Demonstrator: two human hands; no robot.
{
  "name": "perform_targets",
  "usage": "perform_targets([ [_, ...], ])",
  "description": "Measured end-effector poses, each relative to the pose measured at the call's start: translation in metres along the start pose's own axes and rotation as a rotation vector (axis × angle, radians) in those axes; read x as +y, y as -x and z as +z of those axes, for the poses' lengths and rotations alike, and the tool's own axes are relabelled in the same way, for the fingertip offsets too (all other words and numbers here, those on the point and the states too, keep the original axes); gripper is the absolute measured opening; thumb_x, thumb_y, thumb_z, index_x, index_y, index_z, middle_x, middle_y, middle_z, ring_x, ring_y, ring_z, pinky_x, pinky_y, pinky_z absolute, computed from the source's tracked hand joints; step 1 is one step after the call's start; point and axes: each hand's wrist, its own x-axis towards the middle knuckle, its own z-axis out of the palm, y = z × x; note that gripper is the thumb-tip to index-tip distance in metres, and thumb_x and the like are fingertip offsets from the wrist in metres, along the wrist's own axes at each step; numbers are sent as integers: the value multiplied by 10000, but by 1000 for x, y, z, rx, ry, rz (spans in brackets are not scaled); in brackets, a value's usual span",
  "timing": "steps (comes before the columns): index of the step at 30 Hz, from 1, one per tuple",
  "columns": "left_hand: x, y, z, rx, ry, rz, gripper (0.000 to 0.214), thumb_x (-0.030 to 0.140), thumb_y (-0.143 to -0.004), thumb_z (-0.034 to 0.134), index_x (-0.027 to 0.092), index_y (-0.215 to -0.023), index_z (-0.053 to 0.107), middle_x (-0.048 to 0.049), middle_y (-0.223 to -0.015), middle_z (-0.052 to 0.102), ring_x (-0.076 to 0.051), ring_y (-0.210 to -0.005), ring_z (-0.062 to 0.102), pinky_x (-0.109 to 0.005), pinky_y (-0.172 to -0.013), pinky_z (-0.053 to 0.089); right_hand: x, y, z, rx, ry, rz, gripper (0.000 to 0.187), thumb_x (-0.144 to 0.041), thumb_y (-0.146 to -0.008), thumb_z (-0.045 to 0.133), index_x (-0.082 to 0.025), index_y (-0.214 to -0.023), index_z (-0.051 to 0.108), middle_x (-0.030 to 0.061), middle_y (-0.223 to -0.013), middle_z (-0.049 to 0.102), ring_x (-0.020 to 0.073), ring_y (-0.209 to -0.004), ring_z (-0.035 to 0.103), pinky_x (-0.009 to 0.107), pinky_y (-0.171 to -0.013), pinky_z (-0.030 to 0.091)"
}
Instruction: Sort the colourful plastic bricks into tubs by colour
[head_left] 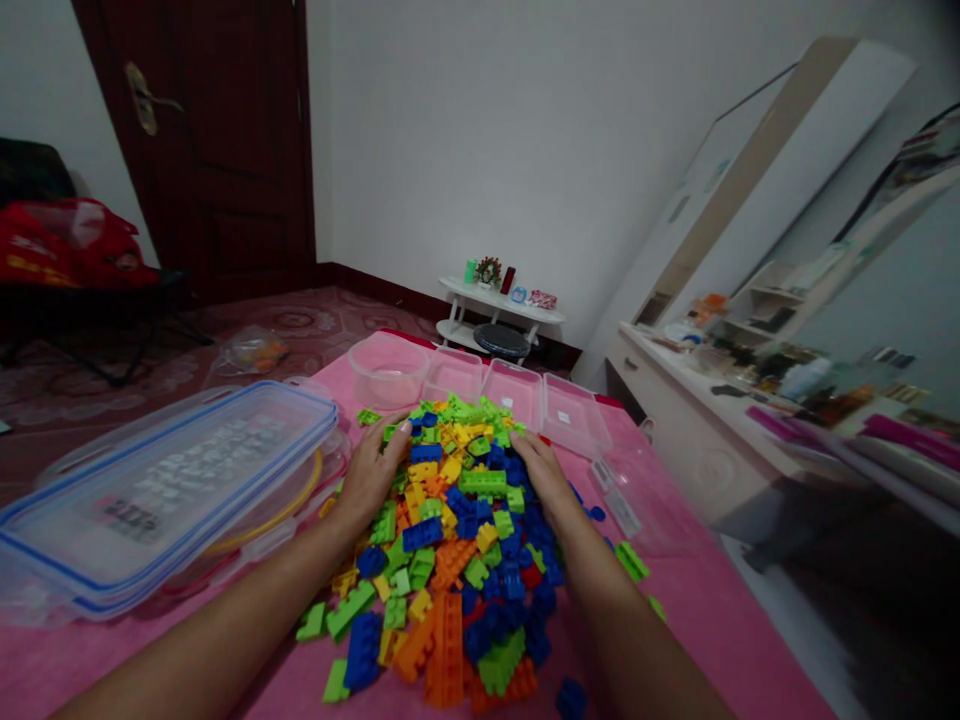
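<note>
A heap of plastic building bricks [450,540] in green, blue, orange and yellow lies on a pink-covered surface [697,610]. My left hand [371,475] rests on the left flank of the heap, fingers spread and curved against the bricks. On the right flank lies my right hand [544,475], fingers stretched over the bricks. Both hands cup the pile from either side, and neither has a brick clearly held.
A clear lid with a blue rim [165,490] lies at the left over other lids. Behind the heap stand a round clear tub [388,368] and three clear boxes [517,392]. Farther off are a white side table [499,305], a dresser [720,420] and a dark door [202,140].
</note>
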Motion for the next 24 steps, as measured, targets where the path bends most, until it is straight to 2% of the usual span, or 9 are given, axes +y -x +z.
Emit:
perform_targets([
  [3, 0, 0, -2, -14, -10, 0, 509, 527, -906, 339, 188, -1197, 583, -55, -1278, 581, -231, -1213, 484, -408, -1094, 298, -36, -1, 19, -42, 38, -31, 434, -507, -812, 547, -190, -1090, 649, 59, -1073, 678, 240, -1019, 597, 395, -933, 437],
  [5, 0, 1, -3, -12, -24, -11, 517, 536, -903, 331, 185, -1185, 586, -57, -1272, 581, -237, -1213, 480, -413, -1098, 291, -58, 3, 26, -109, 42, -109, 521, -500, -809, 574, -212, -1244, 563, 66, -1263, 584, 236, -1169, 520, 399, -1027, 362],
  [7, 0, 1, -3, 0, -32, -18, 529, 549, -895, 336, 184, -1192, 579, -59, -1276, 575, -242, -1218, 471, -415, -1097, 293, -72, 12, 24, -236, -28, -193, 610, -511, -827, 567, -245, -1362, 445, 60, -1382, 485, 219, -1263, 446, 381, -1062, 331],
  [9, 0, 2, -3, 12, -32, -21, 531, 553, -894, 337, 195, -1212, 567, -55, -1289, 564, -241, -1232, 459, -416, -1096, 297, -73, 25, 12, -329, -98, -230, 613, -503, -867, 528, -275, -1412, 365, 54, -1401, 466, 204, -1273, 444, 371, -1045, 359],
  [11, 0, 3, -4, 14, -28, -20, 524, 551, -900, 329, 205, -1216, 563, -52, -1278, 570, -238, -1224, 467, -416, -1089, 307, -59, 44, -9, -283, -61, -214, 535, -470, -901, 490, -282, -1393, 390, 57, -1347, 524, 206, -1232, 488, 379, -1014, 392],
  [15, 0, 3, -3, 19, -33, -49, 532, 577, -892, 328, 183, -1129, 594, -73, -1145, 632, -251, -1099, 543, -432, -1021, 378, -4, 90, -71, 58, 371, -167, 360, -434, -895, 495, -222, -1164, 605, 86, -1197, 618, 251, -1122, 555, 429, -973, 420],
  [18, 0, 2, -2, 37, -65, -77, 515, 596, -878, 342, 182, -1021, 613, -74, -1066, 650, -257, -1023, 566, -431, -977, 403, 40, 126, -112, 97, 598, -110, 353, -430, -888, 487, -214, -1134, 620, 92, -1208, 604, 269, -1152, 527, 462, -993, 407],
  [21, 0, 1, -1, 44, -72, -82, 510, 594, -880, 341, 185, -1015, 614, -69, -1055, 654, -256, -1007, 575, -417, -957, 412, 71, 148, -130, 74, 669, -48, 420, -439, -891, 458, -203, -1218, 575, 100, -1313, 532, 273, -1241, 459, 481, -1043, 372],
  [24, 0, 1, -1, 37, -49, -58, 506, 575, -889, 342, 194, -1091, 607, -62, -1118, 644, -252, -1067, 561, -406, -980, 396, 82, 150, -125, 76, 653, 14, 521, -463, -887, 442, -177, -1319, 492, 115, -1425, 414, 277, -1332, 349, 497, -1091, 310],
])
